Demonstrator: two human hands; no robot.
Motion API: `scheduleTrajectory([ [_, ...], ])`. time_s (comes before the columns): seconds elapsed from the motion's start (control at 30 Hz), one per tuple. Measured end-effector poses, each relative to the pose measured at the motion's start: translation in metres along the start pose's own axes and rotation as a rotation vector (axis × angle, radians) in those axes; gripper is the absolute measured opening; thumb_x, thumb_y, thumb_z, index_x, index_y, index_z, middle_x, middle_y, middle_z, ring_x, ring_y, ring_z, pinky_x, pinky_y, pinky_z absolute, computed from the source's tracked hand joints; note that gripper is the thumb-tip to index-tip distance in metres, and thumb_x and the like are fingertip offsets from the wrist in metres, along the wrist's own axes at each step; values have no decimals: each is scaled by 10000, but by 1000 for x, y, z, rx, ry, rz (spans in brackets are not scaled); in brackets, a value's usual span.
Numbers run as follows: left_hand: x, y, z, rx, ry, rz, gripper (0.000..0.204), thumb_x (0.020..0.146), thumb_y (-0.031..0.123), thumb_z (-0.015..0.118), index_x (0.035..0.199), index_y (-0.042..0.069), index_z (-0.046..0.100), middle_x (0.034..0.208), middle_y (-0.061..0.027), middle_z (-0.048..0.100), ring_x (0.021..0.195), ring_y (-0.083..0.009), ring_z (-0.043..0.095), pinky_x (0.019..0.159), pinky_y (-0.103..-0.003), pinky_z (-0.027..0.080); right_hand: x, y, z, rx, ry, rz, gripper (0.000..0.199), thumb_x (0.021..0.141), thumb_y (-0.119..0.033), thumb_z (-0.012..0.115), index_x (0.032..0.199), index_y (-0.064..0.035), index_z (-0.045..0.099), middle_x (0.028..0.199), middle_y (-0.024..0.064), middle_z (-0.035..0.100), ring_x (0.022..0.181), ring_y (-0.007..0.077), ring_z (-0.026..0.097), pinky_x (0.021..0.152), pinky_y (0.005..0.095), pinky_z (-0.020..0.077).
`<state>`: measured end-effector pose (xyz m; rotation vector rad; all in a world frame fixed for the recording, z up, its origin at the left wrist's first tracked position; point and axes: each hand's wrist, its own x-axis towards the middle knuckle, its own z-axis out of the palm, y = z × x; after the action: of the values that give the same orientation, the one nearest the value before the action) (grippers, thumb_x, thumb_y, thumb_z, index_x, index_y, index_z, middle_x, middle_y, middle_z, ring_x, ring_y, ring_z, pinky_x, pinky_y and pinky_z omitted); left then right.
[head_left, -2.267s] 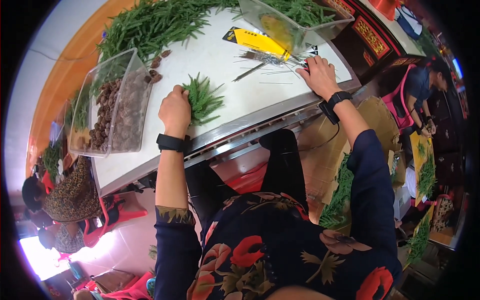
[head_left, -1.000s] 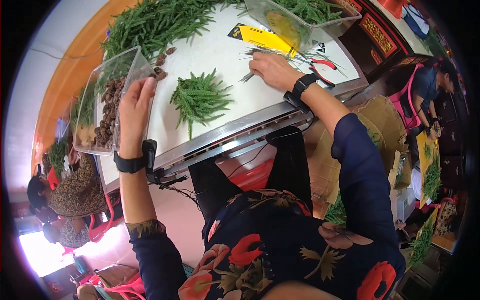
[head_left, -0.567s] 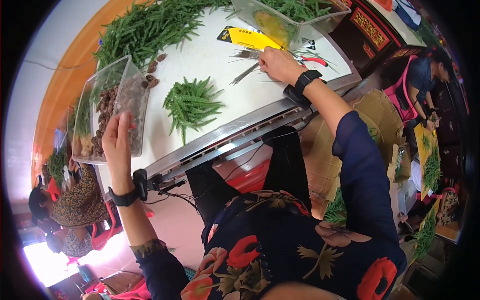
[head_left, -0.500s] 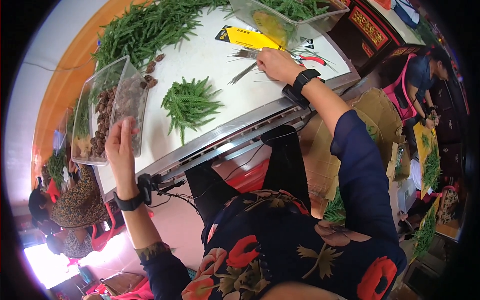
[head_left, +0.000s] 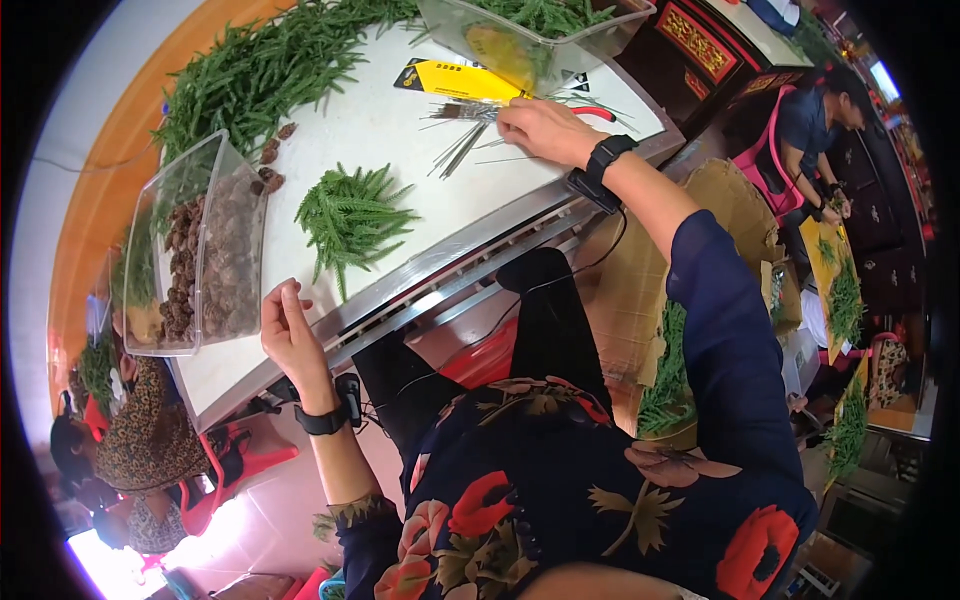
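While thin wires [head_left: 460, 152] are met by the right hand [head_left: 545, 130], a green bunch [head_left: 350, 215] is left untouched

As the action is picked up on the white counter [head_left: 385, 130], the right fingers are curled down at the ends of the wires; whether any wire is gripped cannot be told. Just beyond that hand, a red handle [head_left: 598, 114] is glimpsed! Over at the front edge, the left hand [head_left: 292, 335] is held up, thumb and forefinger set close together; whether anything is pinched there cannot be made out. Between the hands, the green bunch is spread on the counter. Beyond the wires, a yellow card [head_left: 455, 80] is seen. On the left, brown pine cones [head_left: 228, 285] are held in a clear box [head_left: 205, 195], and a heap of greenery [head_left: 260, 85] is piled along the far side.
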<state>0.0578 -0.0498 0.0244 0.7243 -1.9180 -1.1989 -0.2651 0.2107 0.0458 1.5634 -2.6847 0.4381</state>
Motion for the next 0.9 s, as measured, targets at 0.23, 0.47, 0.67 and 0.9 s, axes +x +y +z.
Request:
scheduleTrajectory([
  [0.23,-7,3,0,-57,-6,-21,247,962,218,551,1001,-9,641,931,-70,645,744,-98,547,707,-227,445,34,-21,14,67,181,-129,73,839,-120,527,840,-62,570,887,132,588,865,339,584,729,428,459],
  [0.47,-6,5,-24,-14,-16,-35,225,959,195,551,1005,-6,640,933,-62,640,745,-101,551,699,-232,453,60,-25,22,-26,-83,-97,67,820,-92,525,838,-45,569,931,128,587,892,327,583,758,406,454],
  [0.67,41,26,-18,217,-114,85,217,932,172,572,1049,-2,629,940,-69,649,761,-117,600,719,-250,480,52,-27,26,46,-18,-165,57,820,-61,500,814,-39,552,915,128,585,875,331,581,745,414,448],
  [0.9,126,21,47,966,-229,421,195,883,139,502,1043,63,583,1031,-188,631,861,-401,623,738,-479,504,54,-28,25,40,-57,-193,60,827,-56,485,784,-42,524,881,132,581,843,342,576,712,412,441],
])
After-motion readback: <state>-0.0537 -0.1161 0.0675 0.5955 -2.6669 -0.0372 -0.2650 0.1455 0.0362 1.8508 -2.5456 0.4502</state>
